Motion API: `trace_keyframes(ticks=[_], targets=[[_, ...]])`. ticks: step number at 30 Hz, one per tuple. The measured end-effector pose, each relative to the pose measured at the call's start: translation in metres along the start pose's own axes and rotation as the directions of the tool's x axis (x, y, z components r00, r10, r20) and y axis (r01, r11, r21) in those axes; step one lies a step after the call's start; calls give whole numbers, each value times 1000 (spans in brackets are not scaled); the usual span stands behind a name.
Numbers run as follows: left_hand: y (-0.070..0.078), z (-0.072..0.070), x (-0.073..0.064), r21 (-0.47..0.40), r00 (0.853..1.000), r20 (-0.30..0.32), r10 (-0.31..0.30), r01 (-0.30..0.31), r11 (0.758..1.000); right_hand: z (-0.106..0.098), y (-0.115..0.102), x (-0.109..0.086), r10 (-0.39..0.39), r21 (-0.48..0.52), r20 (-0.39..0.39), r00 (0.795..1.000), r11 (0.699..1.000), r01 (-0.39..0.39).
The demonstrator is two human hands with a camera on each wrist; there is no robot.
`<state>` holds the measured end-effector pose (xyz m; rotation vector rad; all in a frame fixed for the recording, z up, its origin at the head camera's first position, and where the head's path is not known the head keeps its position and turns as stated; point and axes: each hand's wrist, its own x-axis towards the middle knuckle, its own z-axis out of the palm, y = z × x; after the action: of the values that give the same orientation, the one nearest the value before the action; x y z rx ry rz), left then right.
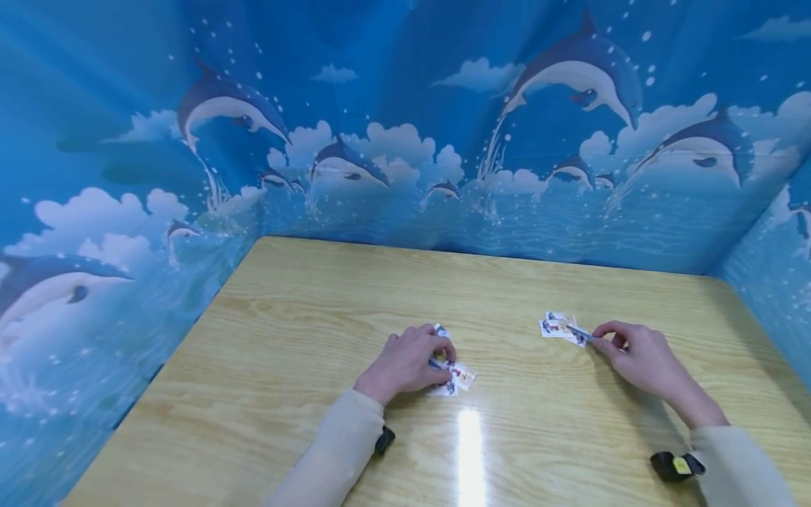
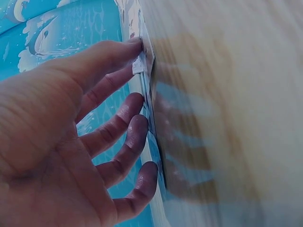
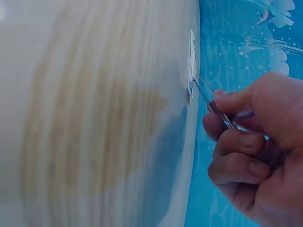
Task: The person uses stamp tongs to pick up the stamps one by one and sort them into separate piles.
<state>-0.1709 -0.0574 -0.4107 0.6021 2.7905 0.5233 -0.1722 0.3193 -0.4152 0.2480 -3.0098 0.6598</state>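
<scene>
My left hand (image 1: 412, 362) is over a loose cluster of small printed cards (image 1: 464, 376) near the table's middle. In the left wrist view, its spread, gently bent fingers (image 2: 135, 135) touch the cards (image 2: 152, 137), and the thumb tip rests by their upper part. My right hand (image 1: 640, 355) pinches a thin, flat, card-like piece (image 1: 580, 332) between thumb and fingers. It appears nearly edge-on and silvery in the right wrist view, so its exact kind is unclear. The piece's far end is over a second group of overlapping cards (image 1: 556, 328).
The wood-grain table (image 1: 304, 310) meets a blue dolphin-print curtain (image 1: 405, 190) at its back and sides. Black wrist devices (image 1: 676, 466) sit at both sleeves. A bright light reflection (image 1: 470, 454) lies on the tabletop between the arms.
</scene>
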Motion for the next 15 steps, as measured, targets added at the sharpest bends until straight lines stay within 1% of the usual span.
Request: trace_keyframes(ticks=[6,11,15], targets=[[1,-1,0,-12,1000,4,4,-4,1000,-7,0,-4,43,-22,-2,999,999,-43],[0,-1,-1,-15,1000,5,15,-15,1000,-9,-2,-6,36,-18,-15,999,999,-37],[-1,-1,-1,-16,1000,9,13,-13,1000,-10,-6,-10,28,5,1,1000,1000,-28]])
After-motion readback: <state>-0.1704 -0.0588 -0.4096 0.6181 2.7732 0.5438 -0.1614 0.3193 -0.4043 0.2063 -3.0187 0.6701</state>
